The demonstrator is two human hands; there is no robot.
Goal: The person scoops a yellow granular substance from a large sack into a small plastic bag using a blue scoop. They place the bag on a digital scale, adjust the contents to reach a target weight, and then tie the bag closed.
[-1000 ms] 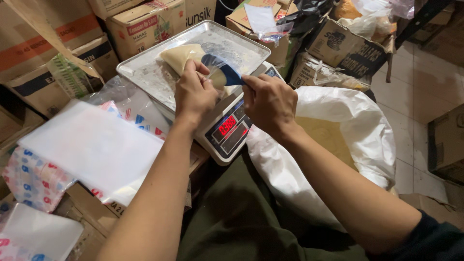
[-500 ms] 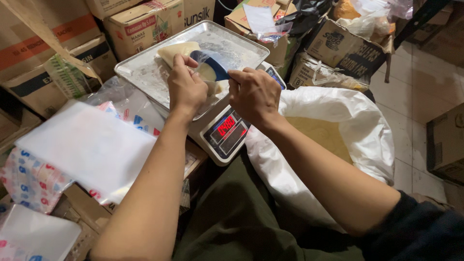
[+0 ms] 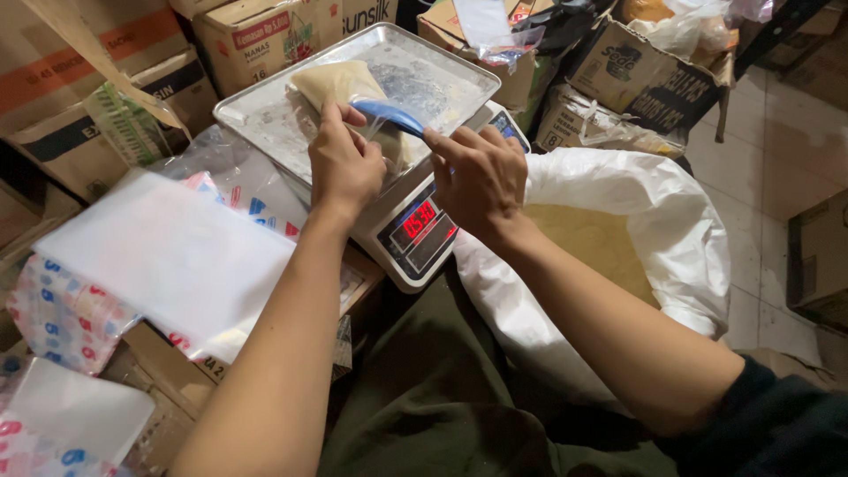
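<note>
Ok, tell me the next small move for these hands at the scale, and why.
Probably tip the blue scoop a little further into the clear bag. The right hand holds the scoop at the bag's mouth, the left hand pinches the mouth open, and the bag lies on the scale's metal tray, partly filled with pale powder.

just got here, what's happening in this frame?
A person is working at a digital scale with a metal tray on top. The left hand pinches open a clear bag of pale powder lying on the tray. The right hand holds a blue scoop at the bag's mouth. A big white sack of the same powder sits open beside the scale, and the display is lit red.
</note>
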